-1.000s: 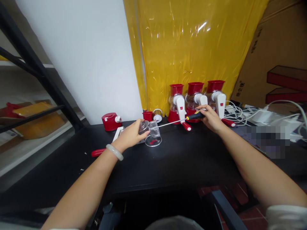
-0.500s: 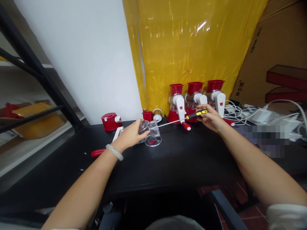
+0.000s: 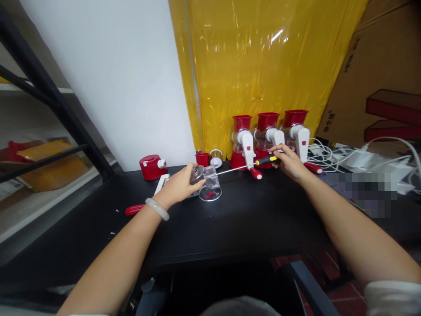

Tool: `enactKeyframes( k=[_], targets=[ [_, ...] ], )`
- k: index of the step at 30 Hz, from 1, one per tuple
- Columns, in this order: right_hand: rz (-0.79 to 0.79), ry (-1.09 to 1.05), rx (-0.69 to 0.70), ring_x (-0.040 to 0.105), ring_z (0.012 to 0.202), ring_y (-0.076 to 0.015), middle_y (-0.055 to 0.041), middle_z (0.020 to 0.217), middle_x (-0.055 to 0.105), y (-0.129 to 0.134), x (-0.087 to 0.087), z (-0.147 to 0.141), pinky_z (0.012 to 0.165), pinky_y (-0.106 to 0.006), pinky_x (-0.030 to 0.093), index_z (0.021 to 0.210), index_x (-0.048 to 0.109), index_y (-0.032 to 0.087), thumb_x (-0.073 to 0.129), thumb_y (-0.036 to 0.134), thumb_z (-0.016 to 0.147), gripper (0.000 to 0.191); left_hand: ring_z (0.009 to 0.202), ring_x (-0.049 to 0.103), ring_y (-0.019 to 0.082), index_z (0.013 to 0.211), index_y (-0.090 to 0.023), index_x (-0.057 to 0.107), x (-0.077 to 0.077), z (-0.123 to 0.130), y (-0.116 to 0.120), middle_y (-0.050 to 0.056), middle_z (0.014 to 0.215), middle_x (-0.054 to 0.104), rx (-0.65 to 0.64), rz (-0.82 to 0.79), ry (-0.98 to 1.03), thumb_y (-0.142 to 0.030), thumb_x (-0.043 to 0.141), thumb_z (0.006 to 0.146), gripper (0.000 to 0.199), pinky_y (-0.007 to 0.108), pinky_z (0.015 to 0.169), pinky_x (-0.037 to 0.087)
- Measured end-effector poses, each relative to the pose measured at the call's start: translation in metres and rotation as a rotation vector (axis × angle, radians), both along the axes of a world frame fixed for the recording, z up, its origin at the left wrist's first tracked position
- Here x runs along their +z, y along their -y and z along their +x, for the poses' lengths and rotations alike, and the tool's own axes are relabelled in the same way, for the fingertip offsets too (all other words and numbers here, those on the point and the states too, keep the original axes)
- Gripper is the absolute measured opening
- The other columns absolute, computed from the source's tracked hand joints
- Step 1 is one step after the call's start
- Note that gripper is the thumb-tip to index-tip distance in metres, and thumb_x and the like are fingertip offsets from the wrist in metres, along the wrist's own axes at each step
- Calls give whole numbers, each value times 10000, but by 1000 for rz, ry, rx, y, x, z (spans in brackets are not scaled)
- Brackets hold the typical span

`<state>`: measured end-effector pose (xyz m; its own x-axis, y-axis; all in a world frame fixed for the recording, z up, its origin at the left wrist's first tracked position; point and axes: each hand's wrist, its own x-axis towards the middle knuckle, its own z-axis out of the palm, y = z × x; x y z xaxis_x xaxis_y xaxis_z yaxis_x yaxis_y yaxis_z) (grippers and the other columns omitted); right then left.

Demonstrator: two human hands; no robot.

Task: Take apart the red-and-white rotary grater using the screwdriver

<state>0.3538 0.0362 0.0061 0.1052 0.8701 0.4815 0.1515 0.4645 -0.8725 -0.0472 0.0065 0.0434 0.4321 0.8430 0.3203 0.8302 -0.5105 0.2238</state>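
Well to the near side of a clear plastic housing with a round, flared end [image 3: 211, 193], a blue-grey bar [image 3: 314, 289] is seen beside a floor of dark red tiles [image 3: 348, 300]. The housing is laid on a smooth black tabletop [image 3: 243, 228], on which a few small white scraps [image 3: 112, 233] are scattered to its near left. Its left part is gripped by the bare left hand [image 3: 180, 186], on whose wrist a pale, glossy bangle [image 3: 158, 209] is worn; to the housing's left, a rounded red handle [image 3: 134, 210] and a white plastic arm [image 3: 162, 183] are partly hidden by that hand and wrist. To its right, a long steel-shafted screwdriver with a black-and-yellow handle [image 3: 265, 161] is held in the closed fingers of the right hand [image 3: 290, 163]; the shaft is pointed at the housing, though how its tip is seated cannot be told. Just behind the housing are set a small red plastic box [image 3: 201, 159] and a metal drum with a white end [image 3: 216, 159]; behind and left, a round red plastic base [image 3: 151, 167]. Behind and right, three red-and-white crank-handled grinders [image 3: 269, 120] are lined up, with tangled white cables [image 3: 324, 156] beyond them. Farther back, the housing is backed by a white panel [image 3: 125, 79], shiny yellow wrapping [image 3: 269, 61] and, rightward, a printed brown carton [image 3: 371, 66]; far left, a black-posted rack [image 3: 79, 136] is seen.
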Motion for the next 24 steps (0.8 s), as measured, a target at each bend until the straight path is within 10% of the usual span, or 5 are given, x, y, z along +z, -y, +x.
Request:
enactKeyframes(
  k=[24],
  targets=[
    [-10, -332, 275, 542, 773, -157, -5, 895, 577, 23, 15, -11, 650, -309, 461, 913, 650, 266, 618, 167, 578, 351, 947, 682, 311, 1346, -175, 449, 0, 0, 0, 149, 1149, 682, -6, 8, 2, -620, 504, 911, 625, 389, 760, 490]
  ],
)
